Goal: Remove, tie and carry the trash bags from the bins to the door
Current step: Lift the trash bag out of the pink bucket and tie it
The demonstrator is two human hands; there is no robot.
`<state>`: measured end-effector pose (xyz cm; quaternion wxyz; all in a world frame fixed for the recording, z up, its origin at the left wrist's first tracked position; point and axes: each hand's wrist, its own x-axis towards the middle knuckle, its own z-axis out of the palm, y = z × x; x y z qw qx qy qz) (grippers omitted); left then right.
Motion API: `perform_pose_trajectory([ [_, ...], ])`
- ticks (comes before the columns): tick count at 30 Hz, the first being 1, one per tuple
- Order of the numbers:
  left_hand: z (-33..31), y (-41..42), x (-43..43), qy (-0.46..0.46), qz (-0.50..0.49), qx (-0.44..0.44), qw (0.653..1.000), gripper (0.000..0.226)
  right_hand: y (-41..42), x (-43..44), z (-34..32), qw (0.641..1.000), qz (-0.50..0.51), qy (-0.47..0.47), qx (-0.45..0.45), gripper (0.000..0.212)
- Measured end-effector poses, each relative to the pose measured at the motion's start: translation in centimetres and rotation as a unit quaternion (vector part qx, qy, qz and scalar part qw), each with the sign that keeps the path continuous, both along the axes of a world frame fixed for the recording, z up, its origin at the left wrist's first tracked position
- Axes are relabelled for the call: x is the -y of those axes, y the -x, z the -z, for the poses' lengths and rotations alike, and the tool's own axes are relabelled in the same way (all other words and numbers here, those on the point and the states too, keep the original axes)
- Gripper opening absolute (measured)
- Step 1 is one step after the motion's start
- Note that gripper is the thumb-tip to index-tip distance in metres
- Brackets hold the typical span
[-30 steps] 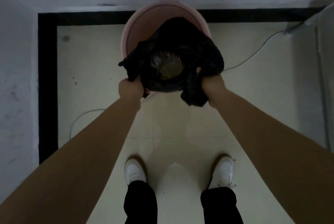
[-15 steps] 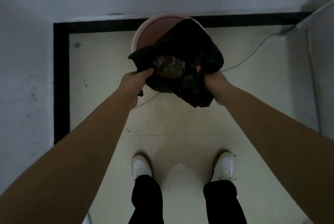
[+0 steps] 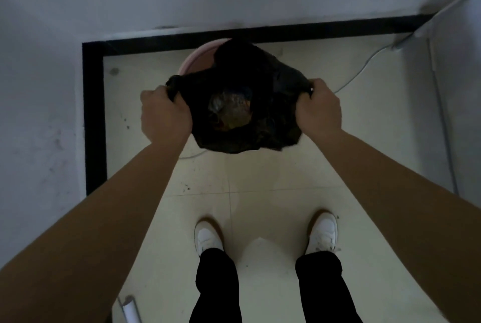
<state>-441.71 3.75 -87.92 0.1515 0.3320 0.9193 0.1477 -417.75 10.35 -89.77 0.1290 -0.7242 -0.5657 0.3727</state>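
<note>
A black trash bag (image 3: 263, 80) hangs stretched between my two hands above the floor, its mouth open with crumpled brownish rubbish showing inside. My left hand (image 3: 164, 114) grips the bag's left edge in a fist. My right hand (image 3: 318, 106) grips its right edge the same way. Behind and under the bag stands a pink bin (image 3: 197, 58), mostly hidden, with only its left rim showing.
I stand in a corner: grey walls to the left and behind the bin, with a black skirting strip (image 3: 95, 114). A thin cable (image 3: 364, 67) runs across the tiled floor on the right. A white tube (image 3: 130, 309) lies at bottom left. My white shoes (image 3: 208, 236) are below.
Both hands have moved apart and pulled the bag's mouth wide. The bag has come up and toward me, and it covers more of the bin.
</note>
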Motion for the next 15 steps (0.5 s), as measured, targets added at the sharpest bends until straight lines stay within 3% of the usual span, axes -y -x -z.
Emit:
perform_pose_trajectory([
  [3, -3.5, 0.4, -1.0, -0.057, -0.003, 0.010, 0.998, 0.027, 0.1, -1.3, -2.4, 1.000, -0.004, -0.017, 0.002, 0.037],
  [7, -8.8, 0.6, -1.7, -0.147, -0.082, 0.126, 0.978, 0.033, 0.5, -1.5, -6.7, 0.999, -0.018, -0.032, -0.005, 0.040],
  [10, -13.9, 0.2, -1.8, -0.224, -0.068, 0.201, 0.951, 0.024, 1.1, -0.6, -10.9, 0.998, 0.034, -0.033, -0.029, 0.036],
  [13, -18.9, -0.9, -1.8, -0.271, -0.007, 0.233, 0.934, 0.023, 1.7, 0.5, -14.9, 0.990, 0.098, -0.031, -0.097, 0.068],
  [15, -21.7, -1.6, -1.6, -0.312, 0.046, 0.229, 0.921, 0.022, 1.5, 1.6, -16.8, 0.997, 0.054, -0.032, -0.041, 0.095],
])
